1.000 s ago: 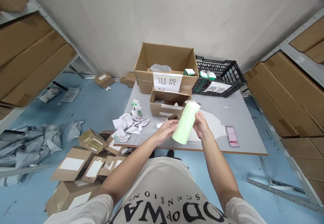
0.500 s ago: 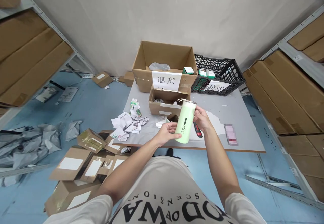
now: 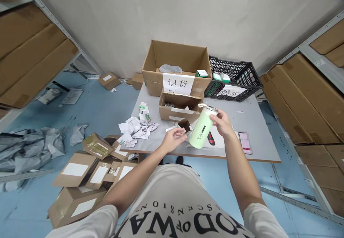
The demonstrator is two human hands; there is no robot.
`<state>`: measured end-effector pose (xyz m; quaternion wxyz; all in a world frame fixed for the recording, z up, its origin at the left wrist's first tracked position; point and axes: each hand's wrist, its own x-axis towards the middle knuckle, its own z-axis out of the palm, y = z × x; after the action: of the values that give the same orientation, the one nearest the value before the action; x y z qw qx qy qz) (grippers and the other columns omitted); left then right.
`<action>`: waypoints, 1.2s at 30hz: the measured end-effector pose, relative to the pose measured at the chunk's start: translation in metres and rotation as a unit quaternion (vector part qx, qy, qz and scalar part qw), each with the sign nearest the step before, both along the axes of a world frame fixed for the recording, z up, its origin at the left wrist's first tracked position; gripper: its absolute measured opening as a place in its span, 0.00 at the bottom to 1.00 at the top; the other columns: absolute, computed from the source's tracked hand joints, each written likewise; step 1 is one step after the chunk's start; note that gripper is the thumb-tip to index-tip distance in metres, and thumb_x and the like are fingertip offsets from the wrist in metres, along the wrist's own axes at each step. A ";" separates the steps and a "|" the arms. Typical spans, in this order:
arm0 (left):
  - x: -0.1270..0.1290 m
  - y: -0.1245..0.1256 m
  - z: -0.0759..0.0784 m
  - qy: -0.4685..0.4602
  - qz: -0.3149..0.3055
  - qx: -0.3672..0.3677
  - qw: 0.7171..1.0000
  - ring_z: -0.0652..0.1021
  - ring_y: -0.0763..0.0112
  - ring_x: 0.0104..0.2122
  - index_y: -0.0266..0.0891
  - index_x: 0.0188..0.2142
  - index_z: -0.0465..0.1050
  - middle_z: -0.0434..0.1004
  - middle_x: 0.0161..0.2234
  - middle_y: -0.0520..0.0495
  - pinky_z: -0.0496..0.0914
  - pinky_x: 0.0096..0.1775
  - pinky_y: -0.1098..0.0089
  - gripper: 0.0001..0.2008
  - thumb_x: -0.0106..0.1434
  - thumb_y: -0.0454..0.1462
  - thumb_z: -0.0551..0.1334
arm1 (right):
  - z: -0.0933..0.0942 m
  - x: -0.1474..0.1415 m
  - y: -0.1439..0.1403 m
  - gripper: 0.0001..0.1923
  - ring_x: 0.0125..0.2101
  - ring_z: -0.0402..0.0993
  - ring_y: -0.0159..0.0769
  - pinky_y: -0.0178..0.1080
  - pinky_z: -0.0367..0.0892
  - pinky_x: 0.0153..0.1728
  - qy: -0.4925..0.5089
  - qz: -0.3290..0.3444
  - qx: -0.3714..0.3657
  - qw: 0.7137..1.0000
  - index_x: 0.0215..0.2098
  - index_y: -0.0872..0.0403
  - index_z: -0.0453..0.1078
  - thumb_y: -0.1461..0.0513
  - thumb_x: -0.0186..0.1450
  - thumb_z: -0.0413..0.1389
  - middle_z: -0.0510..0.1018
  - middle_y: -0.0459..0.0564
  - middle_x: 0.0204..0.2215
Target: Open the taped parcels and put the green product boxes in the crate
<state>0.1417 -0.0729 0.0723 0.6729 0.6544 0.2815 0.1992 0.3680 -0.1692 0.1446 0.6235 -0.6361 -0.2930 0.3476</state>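
Note:
My right hand (image 3: 222, 122) grips a pale green bottle (image 3: 201, 130) near its top; the bottle tilts, its metal-rimmed lid and cord loop up toward the right. To its left, my left hand (image 3: 174, 139) is apart from the bottle, fingers partly spread with nothing seen in them. A small open carton (image 3: 185, 124) lies just beyond my left fingers. Partly behind the bottle, a red and black tool (image 3: 211, 139), perhaps a cutter, rests on white wrapping on the table (image 3: 166, 144).
A large cardboard box (image 3: 150, 82) with a paper sign stands behind a smaller open box (image 3: 168, 114). Right of them is a black crate (image 3: 249, 76). Crumpled paper (image 3: 134, 127) lies left, a phone (image 3: 245, 143) right. Cartons (image 3: 77, 170) crowd the floor at left.
My left hand has let go of the bottle and moved slightly left. The bottle has shifted right and tilted more, held by my right hand alone.

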 end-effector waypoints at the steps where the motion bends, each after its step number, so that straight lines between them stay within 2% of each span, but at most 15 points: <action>1: -0.002 0.002 -0.005 0.027 0.037 0.066 0.997 0.77 0.61 0.41 0.34 0.43 0.72 0.76 0.40 0.39 0.70 0.45 0.59 0.21 0.54 0.45 0.66 | 0.002 0.003 -0.002 0.23 0.26 0.70 0.33 0.34 0.65 0.21 -0.018 -0.011 0.007 1.000 0.40 0.53 0.71 0.53 0.49 0.65 0.76 0.47 0.30; 3: -0.004 0.006 -0.013 0.065 0.069 0.209 0.973 0.75 0.60 0.44 0.36 0.42 0.72 0.75 0.42 0.40 0.68 0.48 0.57 0.16 0.57 0.43 0.63 | 0.010 0.007 -0.006 0.24 0.30 0.72 0.36 0.37 0.68 0.26 -0.067 -0.044 0.029 0.996 0.41 0.52 0.70 0.54 0.48 0.65 0.76 0.48 0.33; 5: -0.002 0.007 -0.017 0.073 0.034 0.322 0.943 0.72 0.58 0.49 0.39 0.46 0.71 0.73 0.46 0.40 0.64 0.52 0.56 0.16 0.59 0.42 0.61 | 0.020 0.006 -0.006 0.27 0.35 0.72 0.39 0.40 0.70 0.32 -0.124 -0.081 0.057 0.987 0.43 0.52 0.69 0.54 0.46 0.66 0.76 0.50 0.37; 8: 0.008 0.006 -0.021 0.082 -0.040 0.407 0.909 0.66 0.53 0.54 0.39 0.54 0.66 0.68 0.52 0.39 0.58 0.55 0.52 0.25 0.58 0.42 0.63 | 0.029 -0.003 0.002 0.30 0.40 0.71 0.42 0.42 0.70 0.37 -0.179 -0.120 0.086 0.973 0.45 0.51 0.66 0.53 0.46 0.66 0.74 0.51 0.40; 10: 0.014 0.006 -0.025 0.107 -0.062 0.428 0.895 0.65 0.51 0.55 0.40 0.53 0.66 0.67 0.52 0.38 0.54 0.56 0.49 0.26 0.56 0.42 0.64 | 0.025 -0.012 0.011 0.31 0.41 0.71 0.42 0.42 0.69 0.38 -0.182 -0.144 0.097 0.968 0.46 0.50 0.64 0.52 0.47 0.65 0.72 0.52 0.42; 14: 0.020 0.006 -0.042 0.146 -0.065 0.424 0.892 0.67 0.55 0.51 0.42 0.44 0.72 0.71 0.46 0.42 0.50 0.58 0.46 0.12 0.59 0.37 0.61 | -0.005 -0.026 0.025 0.29 0.40 0.70 0.39 0.40 0.70 0.35 -0.114 -0.183 0.085 0.973 0.45 0.51 0.62 0.51 0.49 0.63 0.71 0.51 0.41; 18: 0.019 0.007 -0.058 0.112 -0.060 0.383 0.915 0.70 0.59 0.46 0.41 0.41 0.72 0.70 0.41 0.43 0.59 0.55 0.51 0.08 0.61 0.35 0.59 | -0.040 -0.030 0.026 0.28 0.35 0.70 0.34 0.36 0.70 0.29 -0.006 -0.210 0.045 0.977 0.45 0.51 0.61 0.51 0.50 0.62 0.70 0.48 0.38; 21: 0.016 0.008 -0.063 0.065 -0.057 0.354 0.931 0.71 0.60 0.44 0.40 0.40 0.72 0.69 0.40 0.43 0.66 0.50 0.57 0.08 0.63 0.37 0.57 | -0.054 -0.030 0.023 0.25 0.34 0.69 0.33 0.35 0.70 0.28 0.039 -0.220 0.042 0.974 0.43 0.50 0.61 0.51 0.51 0.61 0.70 0.47 0.38; 25: 0.013 0.011 -0.065 0.025 -0.065 0.334 0.940 0.72 0.62 0.42 0.40 0.36 0.72 0.69 0.38 0.43 0.67 0.47 0.59 0.10 0.65 0.42 0.56 | -0.062 -0.031 0.019 0.22 0.35 0.69 0.32 0.35 0.70 0.28 0.060 -0.228 0.045 0.971 0.42 0.49 0.61 0.52 0.52 0.60 0.69 0.46 0.38; 29: 0.010 0.014 -0.069 0.026 -0.068 0.324 0.943 0.73 0.64 0.41 0.41 0.35 0.72 0.71 0.37 0.43 0.67 0.47 0.60 0.14 0.64 0.46 0.55 | -0.066 -0.034 0.017 0.23 0.36 0.69 0.32 0.35 0.71 0.29 0.062 -0.232 0.031 0.970 0.42 0.49 0.61 0.52 0.52 0.60 0.70 0.46 0.39; 36: 0.008 0.016 -0.072 0.003 -0.067 0.302 0.951 0.74 0.63 0.41 0.41 0.34 0.73 0.73 0.36 0.42 0.68 0.48 0.60 0.14 0.62 0.47 0.57 | -0.067 -0.034 0.016 0.25 0.34 0.70 0.32 0.36 0.70 0.31 -0.033 -0.210 0.021 0.977 0.45 0.51 0.61 0.53 0.52 0.60 0.72 0.47 0.38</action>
<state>0.1501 -0.0571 0.0002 0.4544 0.8452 0.1659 0.2274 0.3342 -0.1536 0.0776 0.6856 -0.6814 -0.1809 0.1818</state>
